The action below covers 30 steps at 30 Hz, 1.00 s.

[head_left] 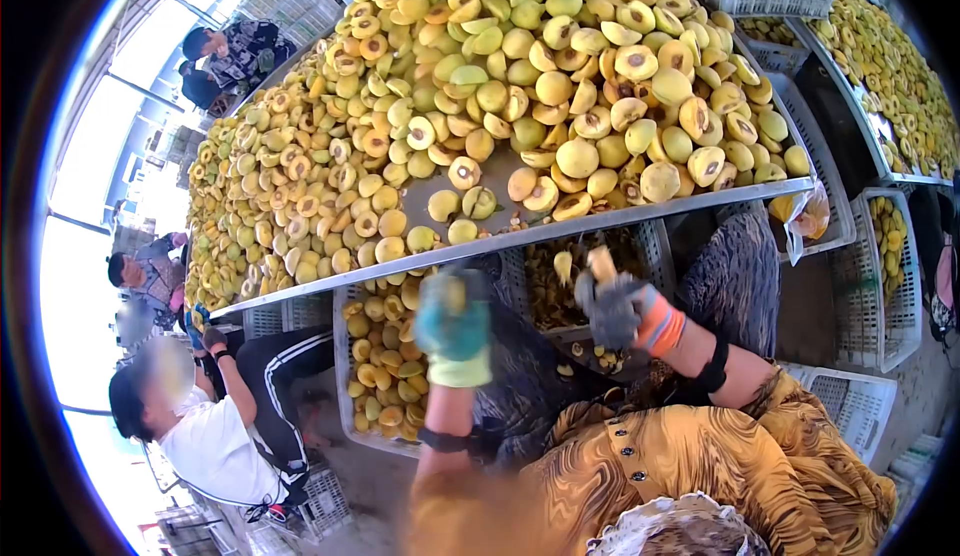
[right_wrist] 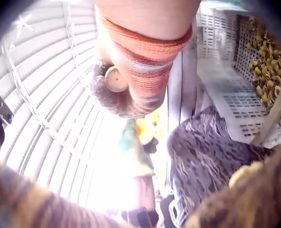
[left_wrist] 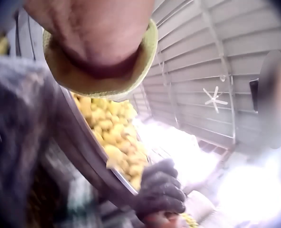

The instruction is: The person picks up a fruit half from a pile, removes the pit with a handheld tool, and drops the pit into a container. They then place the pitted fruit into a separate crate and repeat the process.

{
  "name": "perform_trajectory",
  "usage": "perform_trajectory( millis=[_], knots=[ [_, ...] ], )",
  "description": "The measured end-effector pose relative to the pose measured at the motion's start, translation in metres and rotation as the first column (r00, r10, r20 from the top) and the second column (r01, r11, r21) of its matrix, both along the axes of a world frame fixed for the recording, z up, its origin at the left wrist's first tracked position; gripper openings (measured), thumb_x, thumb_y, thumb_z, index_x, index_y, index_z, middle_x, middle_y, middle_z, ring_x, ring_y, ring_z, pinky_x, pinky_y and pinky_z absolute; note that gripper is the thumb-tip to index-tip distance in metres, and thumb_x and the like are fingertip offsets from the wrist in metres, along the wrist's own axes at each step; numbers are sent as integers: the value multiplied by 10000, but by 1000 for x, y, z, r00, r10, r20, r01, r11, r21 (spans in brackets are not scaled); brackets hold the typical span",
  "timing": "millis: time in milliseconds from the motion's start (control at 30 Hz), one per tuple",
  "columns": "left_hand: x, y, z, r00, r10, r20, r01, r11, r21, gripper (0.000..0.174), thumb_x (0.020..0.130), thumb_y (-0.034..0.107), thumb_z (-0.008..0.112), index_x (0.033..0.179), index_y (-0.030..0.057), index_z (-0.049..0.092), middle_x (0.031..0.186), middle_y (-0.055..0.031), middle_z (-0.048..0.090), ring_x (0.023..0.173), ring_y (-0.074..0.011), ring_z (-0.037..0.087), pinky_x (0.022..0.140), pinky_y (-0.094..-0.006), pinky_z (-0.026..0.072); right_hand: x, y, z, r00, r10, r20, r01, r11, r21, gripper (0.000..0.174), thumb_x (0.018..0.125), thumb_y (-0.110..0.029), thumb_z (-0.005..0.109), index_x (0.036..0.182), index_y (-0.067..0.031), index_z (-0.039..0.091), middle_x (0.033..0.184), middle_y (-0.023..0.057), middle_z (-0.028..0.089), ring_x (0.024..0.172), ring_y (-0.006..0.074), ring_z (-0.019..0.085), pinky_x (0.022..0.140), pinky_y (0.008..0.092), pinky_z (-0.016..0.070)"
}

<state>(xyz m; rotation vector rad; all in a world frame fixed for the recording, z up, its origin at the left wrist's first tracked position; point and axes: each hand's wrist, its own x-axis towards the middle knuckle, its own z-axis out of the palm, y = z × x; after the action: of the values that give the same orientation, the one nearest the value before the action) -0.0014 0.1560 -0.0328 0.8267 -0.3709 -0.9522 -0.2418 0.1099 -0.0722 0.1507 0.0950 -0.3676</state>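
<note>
Ochre patterned sleeve [head_left: 700, 446] at lower centre; just above, left hand [head_left: 453, 328] in a teal glove, curled round a blurred yellow fruit [head_left: 452, 293] close under the table rim [head_left: 640, 214]. Right hand [head_left: 612, 308], dark-gloved, clenched on a wooden tool handle [head_left: 603, 264] at mid-frame. Probably light, soft, juice-slick and easily bruised: best cupped lightly by the rounded cheeks, never squeezed.

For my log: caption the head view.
Left hand holds a fruit, right hand a wooden-handled tool, below a fruit-heaped table.
</note>
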Motion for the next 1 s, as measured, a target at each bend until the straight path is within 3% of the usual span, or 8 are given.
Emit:
perform_trajectory(
  millis=[33, 67, 200, 333, 600, 667, 733, 1000],
  knots=[
    [30, 5, -5, 598, -59, 799, -154, 970, 187, 203, 834, 202, 660, 967, 49, 653, 973, -106, 656, 858, -248, 622, 769, -340, 525, -2, -13, -1, 973, -38, -227, 1, 987, -158, 159, 905, -159, 588, 1029, -59, 592, 533, -39, 465, 396, 73, 411, 375, 223, 306],
    [61, 10, -10, -216, -174, 961, -582, 813, 17, 250, 822, 229, 663, 1001, 56, 653, 986, -142, 647, 935, -292, 608, 840, -358, 499, -4, -22, -3, 895, -108, -433, -35, 950, -310, 153, 904, -149, 589, 1028, -61, 605, 537, -40, 460, 401, 71, 396, 376, 224, 292],
    [115, 21, -7, -550, -470, 690, -703, 706, -80, 464, 782, 294, 721, 1165, 48, 628, 1025, -204, 640, 1049, -377, 566, 937, -442, 442, 14, -13, -27, 649, -188, -738, -137, 924, -356, 223, 885, -124, 626, 1068, 4, 620, 578, -38, 488, 449, 52, 412, 422, 212, 312],
    [106, -45, -5, -262, -163, 951, -481, 877, 17, 490, 811, 286, 694, 1231, 61, 581, 1145, -219, 612, 1121, -387, 538, 988, -437, 415, 36, 10, -63, 537, -723, -434, -183, 403, -897, 239, 834, -126, 685, 1034, 2, 655, 819, -15, 615, 667, 67, 546, 569, 229, 424],
    [104, -170, -22, -394, -589, 705, -262, 808, 528, 413, 808, 226, 628, 1191, 84, 571, 1129, -202, 611, 1025, -368, 598, 897, -422, 485, 20, 2, -39, 510, -592, -624, -382, 495, -781, 359, 815, -178, 714, 1135, -38, 631, 833, 9, 627, 748, 87, 556, 689, 251, 457],
    [124, -162, -44, -217, -383, 898, -124, 923, 364, 383, 808, 151, 638, 1177, 67, 580, 1037, -183, 652, 930, -318, 638, 827, -374, 516, 21, 2, -62, 579, -547, -604, -260, 578, -773, 377, 809, -221, 716, 1134, -45, 641, 882, 30, 652, 790, 104, 575, 740, 269, 477],
    [114, -130, -18, 700, -395, 594, 21, 844, 536, 264, 822, 20, 553, 1072, 26, 636, 925, -120, 665, 801, -220, 636, 755, -291, 516, 20, 1, -43, 597, -525, -606, -268, 582, -768, 379, 816, -209, 711, 1149, -49, 623, 831, 6, 616, 738, 76, 541, 683, 253, 454],
    [73, -99, -42, -115, -185, 976, -43, 982, 182, 264, 872, 126, 600, 1116, 32, 639, 1036, -144, 645, 915, -300, 629, 823, -342, 497, 27, 1, -31, 580, -542, -608, -291, 559, -776, 311, 808, -183, 694, 1076, -39, 632, 787, -1, 603, 702, 65, 527, 647, 248, 454]
  ],
)
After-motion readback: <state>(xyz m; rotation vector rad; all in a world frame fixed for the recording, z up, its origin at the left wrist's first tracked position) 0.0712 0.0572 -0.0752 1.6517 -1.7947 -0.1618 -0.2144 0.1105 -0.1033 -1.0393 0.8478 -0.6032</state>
